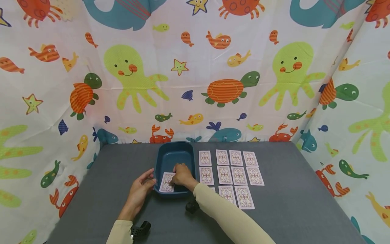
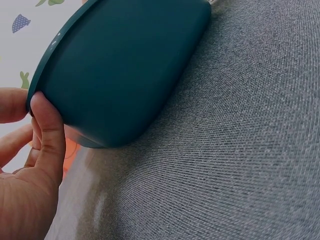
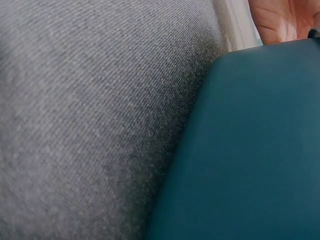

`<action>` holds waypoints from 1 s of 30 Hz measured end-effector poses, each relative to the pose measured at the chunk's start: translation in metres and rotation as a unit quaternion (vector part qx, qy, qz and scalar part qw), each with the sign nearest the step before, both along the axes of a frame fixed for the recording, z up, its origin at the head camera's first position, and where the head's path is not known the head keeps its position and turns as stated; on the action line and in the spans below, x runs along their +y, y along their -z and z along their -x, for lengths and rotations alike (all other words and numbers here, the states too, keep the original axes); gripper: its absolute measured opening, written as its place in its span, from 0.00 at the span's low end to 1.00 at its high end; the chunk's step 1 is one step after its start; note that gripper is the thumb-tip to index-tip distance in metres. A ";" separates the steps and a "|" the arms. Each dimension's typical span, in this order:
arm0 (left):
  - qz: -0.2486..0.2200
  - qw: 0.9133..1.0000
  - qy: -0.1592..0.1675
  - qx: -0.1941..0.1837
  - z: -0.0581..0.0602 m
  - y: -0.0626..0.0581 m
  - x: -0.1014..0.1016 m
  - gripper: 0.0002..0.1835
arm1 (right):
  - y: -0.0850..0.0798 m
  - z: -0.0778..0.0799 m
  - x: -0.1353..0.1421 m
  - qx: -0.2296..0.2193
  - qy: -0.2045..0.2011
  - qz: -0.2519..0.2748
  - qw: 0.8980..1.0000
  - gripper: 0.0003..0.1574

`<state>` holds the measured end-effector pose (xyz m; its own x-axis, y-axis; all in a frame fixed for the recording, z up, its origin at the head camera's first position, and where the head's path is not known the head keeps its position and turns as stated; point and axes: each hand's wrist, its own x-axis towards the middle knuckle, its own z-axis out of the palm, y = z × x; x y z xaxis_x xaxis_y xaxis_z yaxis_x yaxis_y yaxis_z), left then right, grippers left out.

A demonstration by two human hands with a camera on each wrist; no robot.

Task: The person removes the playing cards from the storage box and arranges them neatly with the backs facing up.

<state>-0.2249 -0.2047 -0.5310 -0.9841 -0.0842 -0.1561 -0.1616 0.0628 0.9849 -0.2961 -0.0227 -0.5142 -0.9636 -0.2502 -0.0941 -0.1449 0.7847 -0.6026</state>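
A dark teal rectangular tray with rounded corners stands on the grey table. My left hand holds its left side; in the left wrist view the thumb presses on the outer wall by the rim. My right hand reaches over the near right side into the tray. It holds a patterned playing card, back up, by the card's right part near the tray's front left corner. The right wrist view shows the tray's outer wall but not the right fingers, and whether other cards lie beneath is hidden.
Right of the tray, several face-down cards lie in rows on the grey tabletop. My right sleeve partly covers one card in the nearest row. A sea-animal printed curtain hangs behind and at both sides.
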 end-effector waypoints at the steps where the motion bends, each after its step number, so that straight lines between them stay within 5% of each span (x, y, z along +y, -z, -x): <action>1: 0.001 1.000 0.000 -0.001 0.000 0.000 0.000 0.26 | 0.000 0.000 0.000 0.001 0.001 0.006 1.000 0.28; 15: 0.001 1.000 0.003 -0.012 -0.001 -0.003 0.001 0.27 | -0.004 0.001 0.003 -0.010 0.015 0.145 0.989 0.14; 30: 0.010 1.000 -0.004 -0.014 -0.002 -0.004 0.000 0.26 | -0.009 0.002 0.004 0.008 0.045 0.181 0.982 0.11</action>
